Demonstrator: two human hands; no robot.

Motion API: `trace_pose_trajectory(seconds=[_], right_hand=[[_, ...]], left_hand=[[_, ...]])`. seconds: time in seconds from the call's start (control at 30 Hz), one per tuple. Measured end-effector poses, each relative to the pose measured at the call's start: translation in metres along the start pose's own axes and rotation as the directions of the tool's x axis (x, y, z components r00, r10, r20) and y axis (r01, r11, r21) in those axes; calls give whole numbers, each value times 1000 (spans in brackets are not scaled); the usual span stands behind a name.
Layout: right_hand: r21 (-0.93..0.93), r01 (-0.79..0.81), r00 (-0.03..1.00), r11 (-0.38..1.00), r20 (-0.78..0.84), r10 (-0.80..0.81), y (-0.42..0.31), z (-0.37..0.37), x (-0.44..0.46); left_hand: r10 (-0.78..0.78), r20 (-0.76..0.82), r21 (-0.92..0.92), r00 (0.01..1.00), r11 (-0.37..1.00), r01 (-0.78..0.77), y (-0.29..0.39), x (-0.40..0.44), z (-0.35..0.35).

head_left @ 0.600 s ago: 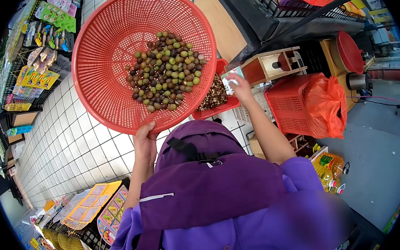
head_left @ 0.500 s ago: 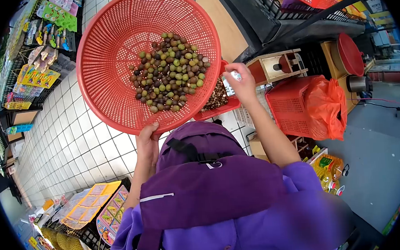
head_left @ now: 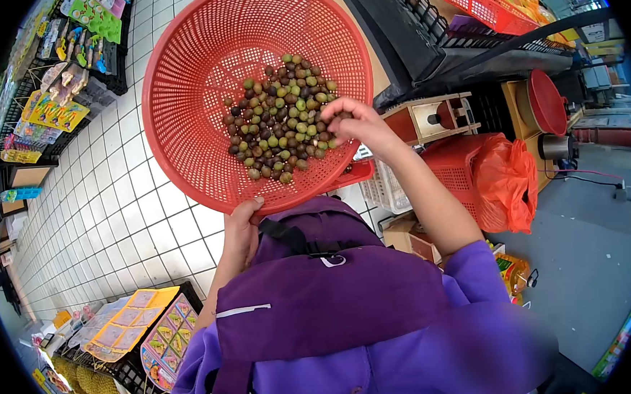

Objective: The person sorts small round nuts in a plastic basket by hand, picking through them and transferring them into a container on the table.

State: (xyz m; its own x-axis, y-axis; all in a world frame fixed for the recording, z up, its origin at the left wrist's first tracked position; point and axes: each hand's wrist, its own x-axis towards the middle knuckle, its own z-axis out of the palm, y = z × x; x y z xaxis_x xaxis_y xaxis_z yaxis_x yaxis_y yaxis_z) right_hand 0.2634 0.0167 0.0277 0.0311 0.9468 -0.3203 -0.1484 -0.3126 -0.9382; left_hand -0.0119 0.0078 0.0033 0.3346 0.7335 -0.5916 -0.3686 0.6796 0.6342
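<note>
A large red plastic colander basket (head_left: pixel 196 143) is tilted in front of me. A pile of small round green and dark brown fruits (head_left: pixel 282 119) lies in its lower right part. My left hand (head_left: pixel 243 230) grips the near rim, its thumb over the edge and the other fingers hidden below. Over the right rim reaches my right hand (head_left: pixel 360 125), its fingers and thumb curled around a small fruit at the pile's right edge. Part of a lower red container (head_left: pixel 354 174) shows under the colander.
To the right stand a white crate (head_left: pixel 389 185), a red basket (head_left: pixel 451 178) with an orange plastic bag (head_left: pixel 506 182), and a wooden box (head_left: pixel 433 114). Oil bottles (head_left: pixel 514 271) are on the lower right. Racks of packaged goods (head_left: pixel 63 89) line the left, above white floor tiles (head_left: pixel 132 215).
My right hand has moved up and left from outside the rim into the fruits, and its fingers have closed. The colander has shifted right in view, covering more of the lower red container.
</note>
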Motion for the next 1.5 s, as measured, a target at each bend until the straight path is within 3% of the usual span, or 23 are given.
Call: trace_pose_trajectory(seconds=[0.03,0.07,0.1,0.17,0.27,0.37,0.6,0.67,0.7,0.73,0.77,0.8,0.87,0.9,0.97,1.07,1.1,1.17,1.2,1.3,1.37,1.43,1.5], right_hand=[[-5,-2,1000,1000,1,2,4,1,1],[-550,188,982,814,81,-173,9,5,3],[-886,325,932,331,241,-270,15,10,5],[-905,352,910,238,272,-312,20,23,7],[-941,310,934,-136,328,-143,21,37,14],[-933,278,957,-227,289,-14,13,45,21],[-932,289,957,-217,274,101,15,49,33],[-932,362,931,21,360,-61,10,38,29],[-932,361,931,19,360,-64,6,32,23],[-841,276,961,466,223,-166,1,24,15],[-548,191,980,815,53,-194,-1,16,7],[-552,190,979,812,51,-195,0,5,-4],[8,207,944,978,-263,-198,8,-13,-31],[9,206,944,979,-266,-196,18,-21,-42],[371,75,889,926,-445,106,54,-34,-55],[214,-208,829,955,-480,288,119,-49,-56],[219,-205,827,954,-483,289,145,-54,-49],[-90,-192,804,977,-586,104,179,-61,-37],[-87,-190,802,978,-588,104,174,-60,-36],[-387,159,709,908,-596,-378,117,-48,-39],[-467,213,707,858,-533,-465,47,-15,-40],[-754,192,866,629,-172,-470,18,3,-26],[-875,-48,928,482,-217,-302,18,22,-1]], left_hand=[[22,4,5,1000,1000,-22,-1,0,1],[45,7,14,999,999,-45,-2,0,3],[46,7,14,999,999,-46,-1,-1,5],[32,20,49,999,998,-33,4,-4,10],[32,21,69,999,997,-33,6,-6,14],[16,1,90,1000,996,-16,5,-4,12],[50,50,73,997,996,-53,13,-9,20],[24,41,58,999,998,-26,13,-7,15],[26,43,59,999,998,-29,11,-7,13],[16,25,56,1000,998,-17,10,-8,10],[6,7,53,1000,999,-6,8,-8,9],[6,12,50,1000,999,-7,6,-8,10],[78,-17,44,997,996,-77,3,-8,12],[74,-16,46,997,996,-73,1,-6,11],[41,-12,26,999,999,-41,-1,-2,6],[15,1,14,1000,1000,-15,-2,-1,5],[13,4,20,1000,1000,-13,0,-1,6],[15,17,31,1000,999,-15,2,-5,9],[15,19,35,1000,999,-15,2,-6,9],[5,-12,27,1000,1000,-5,1,-9,12],[31,20,120,999,992,-33,1,-11,12],[-12,23,87,1000,996,10,1,-10,6],[-55,29,52,998,997,54,2,-13,7]])
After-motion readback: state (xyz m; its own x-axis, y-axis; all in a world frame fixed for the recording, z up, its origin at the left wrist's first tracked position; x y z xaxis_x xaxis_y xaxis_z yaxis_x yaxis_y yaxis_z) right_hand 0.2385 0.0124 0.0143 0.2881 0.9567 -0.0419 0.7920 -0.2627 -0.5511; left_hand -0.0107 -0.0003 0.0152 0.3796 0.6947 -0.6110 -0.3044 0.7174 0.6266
